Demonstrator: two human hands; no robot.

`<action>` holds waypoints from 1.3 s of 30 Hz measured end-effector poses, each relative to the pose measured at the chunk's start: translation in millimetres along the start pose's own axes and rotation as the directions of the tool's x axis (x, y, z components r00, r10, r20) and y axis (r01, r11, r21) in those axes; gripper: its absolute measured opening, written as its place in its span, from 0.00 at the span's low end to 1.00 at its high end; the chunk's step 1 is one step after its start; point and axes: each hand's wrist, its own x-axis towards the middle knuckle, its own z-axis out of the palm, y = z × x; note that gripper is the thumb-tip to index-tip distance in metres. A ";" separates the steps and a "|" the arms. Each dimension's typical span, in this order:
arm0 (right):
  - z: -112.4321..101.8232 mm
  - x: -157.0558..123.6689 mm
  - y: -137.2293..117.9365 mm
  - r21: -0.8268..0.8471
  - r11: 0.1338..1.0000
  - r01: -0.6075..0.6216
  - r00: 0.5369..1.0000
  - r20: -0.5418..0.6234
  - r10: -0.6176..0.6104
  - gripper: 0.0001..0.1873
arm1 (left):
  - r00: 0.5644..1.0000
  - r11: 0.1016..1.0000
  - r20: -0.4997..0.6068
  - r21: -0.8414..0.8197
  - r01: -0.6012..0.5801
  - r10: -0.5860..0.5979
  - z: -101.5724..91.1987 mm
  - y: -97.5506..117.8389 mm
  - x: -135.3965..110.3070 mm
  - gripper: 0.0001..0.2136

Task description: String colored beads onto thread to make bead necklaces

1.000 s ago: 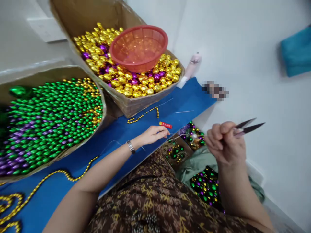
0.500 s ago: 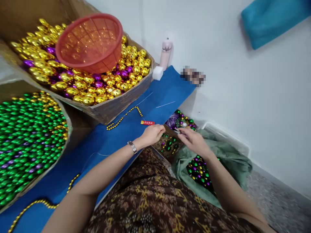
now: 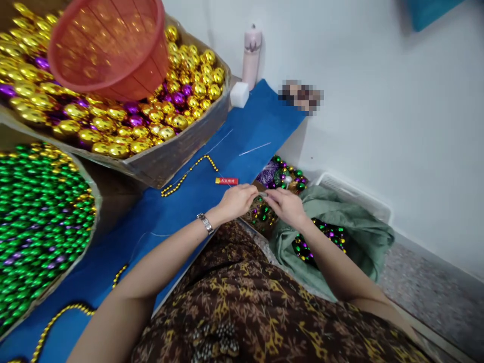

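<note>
My left hand (image 3: pixel 239 199), with a metal watch on its wrist, is closed in a pinch. A fine thread (image 3: pixel 224 177) runs toward it from a short string of gold beads (image 3: pixel 185 176) on the blue table. My right hand (image 3: pixel 286 205) is closed on a small silvery tool that looks like thread snips (image 3: pixel 263 194). The tool's tip meets the left fingertips; the thread there is too fine to see. Just behind my left hand lies a red lighter-like piece (image 3: pixel 228 181) with a yellow end.
Boxes of gold and purple beads (image 3: pixel 181 122) and green beads (image 3: pixel 41 237) stand left, a red basket (image 3: pixel 113 83) on the former. Below right are a green sack (image 3: pixel 350 212) and a white crate (image 3: pixel 351 194). A longer gold bead string (image 3: pixel 56 315) lies front left.
My right hand has moved left, bringing the snips up to my left fingertips. The view has shifted a little, so the boxes sit further left and higher.
</note>
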 end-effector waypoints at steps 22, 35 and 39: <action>197.7 -24.2 20.8 -0.132 0.876 -0.463 0.510 0.769 0.385 0.18 | 0.977 0.995 -0.199 0.061 0.083 -0.070 29.8 -35.1 -83.4 0.06; 257.6 -37.4 48.4 -0.073 0.816 -0.573 0.512 0.746 0.426 0.18 | 0.962 0.995 -0.260 0.032 0.093 -0.081 38.9 -38.6 -86.5 0.07; 279.8 -27.8 42.3 -0.079 0.832 -0.549 0.511 0.755 0.410 0.19 | 0.967 0.994 -0.237 0.040 0.100 -0.088 37.8 -38.0 -87.6 0.09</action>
